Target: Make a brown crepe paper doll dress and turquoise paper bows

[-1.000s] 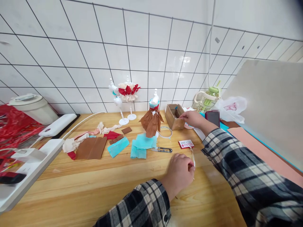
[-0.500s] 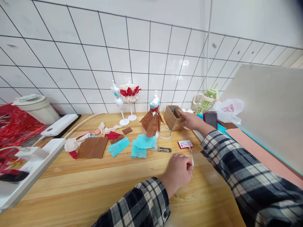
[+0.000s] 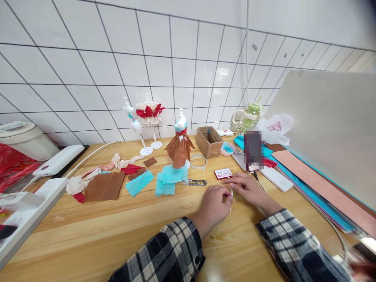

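Observation:
My left hand is closed, thumb and forefinger pinched at a narrow white strip. The strip runs to a small flat red-and-white packet on the table. Just right of it, my right hand reaches in with its fingers stretched out, tips close to the strip below the packet; whether they touch it I cannot tell. Beyond them stands a small white dress form wearing a brown paper skirt and a turquoise top. Thread snips lie near turquoise crepe paper pieces.
Two more dress forms, one with a cream-and-red ruffle, stand by the tiled wall. A cardboard box, a pink bowl and a phone are at the right. Brown paper and a power strip lie left.
My right hand has left the cardboard box and come down beside my left hand, near the white strip. The left hand stays pinched in much the same place. The view has shifted right.

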Tool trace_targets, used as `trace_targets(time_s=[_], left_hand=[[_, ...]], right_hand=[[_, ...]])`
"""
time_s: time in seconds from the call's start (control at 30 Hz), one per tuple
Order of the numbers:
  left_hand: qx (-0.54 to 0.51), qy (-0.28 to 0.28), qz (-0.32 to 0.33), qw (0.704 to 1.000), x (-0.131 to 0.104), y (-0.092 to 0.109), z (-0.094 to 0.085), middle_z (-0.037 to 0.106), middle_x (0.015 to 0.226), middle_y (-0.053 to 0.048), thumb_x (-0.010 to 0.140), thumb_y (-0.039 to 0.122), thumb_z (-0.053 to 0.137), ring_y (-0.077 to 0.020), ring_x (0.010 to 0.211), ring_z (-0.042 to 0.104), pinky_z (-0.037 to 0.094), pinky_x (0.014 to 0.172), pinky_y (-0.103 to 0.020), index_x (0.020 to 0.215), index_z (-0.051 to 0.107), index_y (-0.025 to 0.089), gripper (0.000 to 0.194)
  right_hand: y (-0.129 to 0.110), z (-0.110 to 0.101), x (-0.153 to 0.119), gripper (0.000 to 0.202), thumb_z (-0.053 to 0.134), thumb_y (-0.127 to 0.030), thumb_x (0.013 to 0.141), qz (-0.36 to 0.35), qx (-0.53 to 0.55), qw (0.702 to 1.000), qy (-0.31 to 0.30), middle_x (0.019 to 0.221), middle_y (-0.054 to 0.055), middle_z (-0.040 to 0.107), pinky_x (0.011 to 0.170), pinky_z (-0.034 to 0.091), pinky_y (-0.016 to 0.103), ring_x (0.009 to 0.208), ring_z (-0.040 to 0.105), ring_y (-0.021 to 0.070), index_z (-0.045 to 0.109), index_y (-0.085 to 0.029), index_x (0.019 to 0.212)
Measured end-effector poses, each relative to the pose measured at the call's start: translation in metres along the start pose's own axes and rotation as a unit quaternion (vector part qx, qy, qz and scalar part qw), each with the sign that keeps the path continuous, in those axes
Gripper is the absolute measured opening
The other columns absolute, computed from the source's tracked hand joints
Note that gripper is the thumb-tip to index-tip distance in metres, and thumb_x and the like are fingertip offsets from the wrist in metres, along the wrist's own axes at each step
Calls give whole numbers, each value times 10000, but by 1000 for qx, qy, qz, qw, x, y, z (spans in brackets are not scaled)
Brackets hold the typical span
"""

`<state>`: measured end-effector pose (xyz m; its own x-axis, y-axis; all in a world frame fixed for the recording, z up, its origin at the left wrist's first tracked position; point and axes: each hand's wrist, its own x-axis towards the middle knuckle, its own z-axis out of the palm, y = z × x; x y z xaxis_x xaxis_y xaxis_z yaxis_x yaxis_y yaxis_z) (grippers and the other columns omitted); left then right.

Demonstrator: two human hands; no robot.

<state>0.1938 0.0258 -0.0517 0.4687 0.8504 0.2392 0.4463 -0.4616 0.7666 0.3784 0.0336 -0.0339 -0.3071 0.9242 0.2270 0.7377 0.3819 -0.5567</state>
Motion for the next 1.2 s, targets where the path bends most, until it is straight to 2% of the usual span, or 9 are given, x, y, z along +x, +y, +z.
trace_targets(time_s=[0.1,0.23,0.4,0.5,0.7,0.87,0.97,1.1,1.2], left_hand=[[3,-5,-11,1000,3,0,-1,686,864,-44,822,242,533,-193,857,578,418,803,-313,796,667,191,145],[15,-1,-24,1000,5,2,-1,663,800,-47,818,233,521,-191,805,569,414,755,-306,773,656,179,152],[34,11,-42,998,6,4,3,609,703,-28,763,174,516,-182,737,533,383,708,-296,675,619,182,136],[34,8,-57,998,10,4,5,576,655,-21,712,154,525,-182,705,511,364,688,-300,605,591,180,129],[-49,-55,-77,994,12,5,-2,552,530,1,699,164,504,-157,582,510,380,628,-278,493,563,174,215],[-167,-72,-75,980,-1,10,-19,707,885,-51,782,330,538,-188,833,612,446,775,-277,864,670,163,228],[-240,-52,-89,965,-13,5,-35,698,949,-70,838,368,494,-190,860,614,453,807,-301,933,652,147,288],[-481,-15,-174,859,-40,-7,-59,684,1005,-75,754,306,671,-200,942,597,433,855,-295,942,682,154,242],[-594,8,-225,772,-62,-17,-82,683,1033,-95,784,248,647,-206,1000,595,440,881,-302,997,684,149,238]], right_hand=[[4,0,-2,241,514,-327,886,-22,-22,998,-60,859,49,625,777,431,331,865,567,196,706,-266,1019],[4,-6,1,200,543,-333,870,-30,-23,996,-77,812,41,608,772,413,329,852,548,195,726,-258,898],[5,-1,0,130,612,-299,819,-19,58,998,-35,794,41,597,750,434,302,829,557,180,709,-217,791],[12,5,1,117,650,-303,784,-17,104,993,-50,776,37,576,719,453,289,771,558,165,713,-210,752],[33,4,9,117,666,-287,758,38,80,996,22,804,47,590,737,452,311,766,569,173,706,-187,713],[27,0,8,219,622,-311,803,40,94,994,32,869,48,634,751,454,288,787,588,162,729,-212,966],[13,-3,0,311,545,-318,858,15,3,997,71,844,38,630,688,446,273,740,578,154,669,-240,1133],[-5,-8,-11,377,434,-248,905,-13,-179,973,145,900,70,642,678,434,285,786,582,181,589,-254,1248],[-25,-2,-11,397,432,-231,905,-42,-209,952,221,944,96,646,730,445,325,857,580,217,546,-227,1285]])
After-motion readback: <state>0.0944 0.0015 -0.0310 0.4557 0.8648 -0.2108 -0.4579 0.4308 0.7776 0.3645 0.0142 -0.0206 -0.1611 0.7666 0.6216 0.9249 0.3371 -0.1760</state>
